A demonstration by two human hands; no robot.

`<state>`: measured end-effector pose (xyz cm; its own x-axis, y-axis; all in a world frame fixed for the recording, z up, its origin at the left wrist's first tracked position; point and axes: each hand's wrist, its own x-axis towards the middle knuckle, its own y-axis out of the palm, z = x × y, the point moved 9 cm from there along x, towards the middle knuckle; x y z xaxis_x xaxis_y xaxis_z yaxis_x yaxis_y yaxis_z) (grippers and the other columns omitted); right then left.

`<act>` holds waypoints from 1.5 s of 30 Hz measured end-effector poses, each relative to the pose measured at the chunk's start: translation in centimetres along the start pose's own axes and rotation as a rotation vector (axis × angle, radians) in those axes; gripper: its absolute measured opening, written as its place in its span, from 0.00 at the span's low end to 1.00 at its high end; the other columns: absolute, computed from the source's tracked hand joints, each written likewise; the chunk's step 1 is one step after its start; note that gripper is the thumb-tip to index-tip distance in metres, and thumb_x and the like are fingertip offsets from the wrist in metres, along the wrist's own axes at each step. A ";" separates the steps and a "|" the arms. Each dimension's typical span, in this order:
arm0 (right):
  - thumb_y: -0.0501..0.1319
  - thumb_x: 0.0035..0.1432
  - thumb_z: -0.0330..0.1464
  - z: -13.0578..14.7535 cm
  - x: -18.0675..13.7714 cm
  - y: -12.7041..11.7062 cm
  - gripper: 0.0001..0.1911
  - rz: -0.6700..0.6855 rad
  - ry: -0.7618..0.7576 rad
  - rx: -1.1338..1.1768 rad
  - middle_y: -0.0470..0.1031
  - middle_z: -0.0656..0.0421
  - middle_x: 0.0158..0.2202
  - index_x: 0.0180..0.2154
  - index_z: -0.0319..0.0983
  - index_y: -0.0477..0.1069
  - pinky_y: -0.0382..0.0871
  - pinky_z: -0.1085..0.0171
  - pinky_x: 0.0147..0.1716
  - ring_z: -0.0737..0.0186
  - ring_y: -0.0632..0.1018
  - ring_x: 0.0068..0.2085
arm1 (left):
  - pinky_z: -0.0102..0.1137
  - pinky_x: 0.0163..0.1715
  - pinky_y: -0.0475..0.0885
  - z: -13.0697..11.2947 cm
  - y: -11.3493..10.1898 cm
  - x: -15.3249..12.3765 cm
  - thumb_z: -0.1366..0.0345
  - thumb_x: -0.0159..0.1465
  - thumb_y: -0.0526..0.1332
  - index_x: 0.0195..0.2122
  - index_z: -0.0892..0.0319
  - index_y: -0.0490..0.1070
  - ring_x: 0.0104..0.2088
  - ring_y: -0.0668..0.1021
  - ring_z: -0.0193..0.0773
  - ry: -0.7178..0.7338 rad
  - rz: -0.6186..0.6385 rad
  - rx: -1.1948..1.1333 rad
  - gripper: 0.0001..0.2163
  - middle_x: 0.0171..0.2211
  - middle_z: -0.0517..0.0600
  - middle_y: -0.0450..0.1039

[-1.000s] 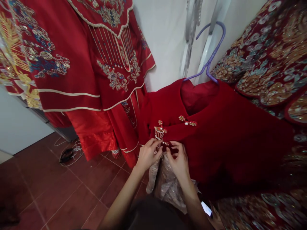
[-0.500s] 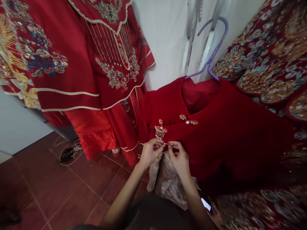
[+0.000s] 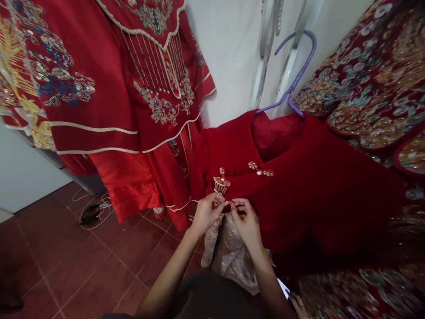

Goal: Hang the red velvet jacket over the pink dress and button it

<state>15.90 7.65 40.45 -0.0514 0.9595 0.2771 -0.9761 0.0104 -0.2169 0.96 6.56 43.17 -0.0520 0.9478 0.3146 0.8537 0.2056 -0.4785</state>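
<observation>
A plain red velvet garment [image 3: 315,186] hangs on a purple hanger [image 3: 294,75] in front of me. It carries a jewelled tassel ornament [image 3: 221,182] and a small beaded clasp [image 3: 260,169] higher up. My left hand [image 3: 206,213] and my right hand [image 3: 245,221] meet just below the tassel ornament. The fingers of both pinch a small fastening on the garment's front edge. Pale shiny fabric [image 3: 229,252] hangs beneath my hands.
An embroidered red robe [image 3: 109,84] hangs at the left, over a red tiled floor [image 3: 73,261] with a dark cable [image 3: 91,213]. Heavily embroidered garments [image 3: 375,79] crowd the right side. A white wall [image 3: 229,48] stands behind. A phone screen [image 3: 283,288] shows near my right arm.
Both hands have stayed at the same fastening below the tassel ornament, with only small finger movements. The view has shifted slightly.
</observation>
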 end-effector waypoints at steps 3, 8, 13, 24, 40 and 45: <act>0.57 0.60 0.37 0.0 -0.1 0.0 0.09 -0.005 0.000 0.000 0.76 0.54 0.39 0.41 0.40 0.68 0.72 0.64 0.32 0.62 0.77 0.36 | 0.26 0.34 0.73 -0.4 0.0 -0.1 0.64 0.63 0.60 0.36 0.58 0.71 0.32 0.78 0.33 0.002 0.008 0.018 0.04 0.32 0.48 0.76; 0.59 0.59 0.38 0.0 -0.2 0.4 0.09 0.004 0.034 0.029 0.75 0.55 0.38 0.39 0.40 0.68 0.72 0.64 0.32 0.63 0.77 0.33 | 0.27 0.34 0.73 -0.5 0.1 -0.5 0.65 0.63 0.59 0.36 0.59 0.72 0.33 0.77 0.34 -0.005 0.009 0.006 0.04 0.33 0.49 0.76; 0.60 0.55 0.34 -0.1 -0.6 0.5 0.07 0.004 0.047 0.077 0.73 0.58 0.35 0.37 0.41 0.65 0.70 0.66 0.31 0.64 0.75 0.32 | 0.26 0.33 0.72 -0.4 0.2 -0.9 0.65 0.60 0.62 0.34 0.61 0.74 0.31 0.77 0.34 -0.060 0.064 -0.153 0.05 0.30 0.50 0.75; 0.51 0.54 0.31 0.0 -1.8 0.1 0.00 0.028 0.055 0.334 0.60 0.66 0.23 0.31 0.42 0.59 0.59 0.67 0.22 0.68 0.63 0.21 | 0.32 0.42 0.75 -1.7 -1.6 1.8 0.53 0.59 0.65 0.47 0.61 0.73 0.41 0.79 0.37 -0.170 -0.034 -0.672 0.20 0.44 0.55 0.77; 0.52 0.52 0.31 0.3 -2.5 0.4 0.02 0.063 0.060 0.419 0.60 0.65 0.25 0.31 0.42 0.61 0.60 0.68 0.21 0.68 0.63 0.22 | 0.31 0.42 0.77 -1.2 -1.4 3.7 0.61 0.50 0.73 0.36 0.63 0.77 0.33 0.81 0.34 -0.382 -0.143 -0.901 0.15 0.34 0.51 0.81; 0.52 0.51 0.31 0.1 -2.6 0.3 0.03 0.066 0.064 0.385 0.61 0.65 0.25 0.31 0.42 0.62 0.60 0.68 0.21 0.68 0.63 0.22 | 0.32 0.42 0.76 -1.1 -1.1 3.8 0.61 0.50 0.72 0.36 0.63 0.76 0.35 0.81 0.36 -0.387 -0.154 -0.879 0.15 0.35 0.53 0.81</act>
<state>15.76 5.19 39.74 -0.1155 0.9702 0.2130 -0.9795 -0.1469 0.1382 0.36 9.68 45.79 -0.2283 0.9726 -0.0436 0.8975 0.2276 0.3777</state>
